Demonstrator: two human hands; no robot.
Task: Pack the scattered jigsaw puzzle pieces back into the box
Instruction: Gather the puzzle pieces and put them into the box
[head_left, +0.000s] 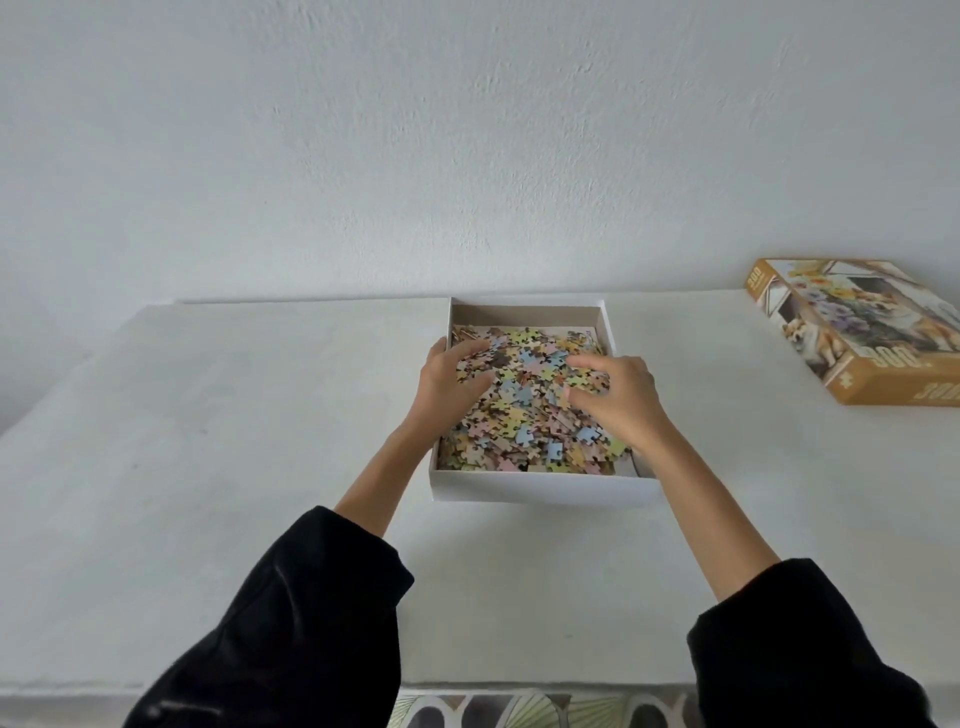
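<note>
An open white box (540, 491) stands in the middle of the table, filled with a heap of pastel jigsaw pieces (530, 410). My left hand (449, 382) lies on the heap's left side with fingers spread over the pieces. My right hand (621, 397) is on the right side, its fingers loosely bent above the pieces. Whether either hand holds a piece is hidden. Both arms wear black sleeves.
The box lid (857, 332), orange with a picture of dogs and flowers, lies at the table's far right. The white table (234, 441) runs up to a white wall. A patterned floor shows below the table's near edge.
</note>
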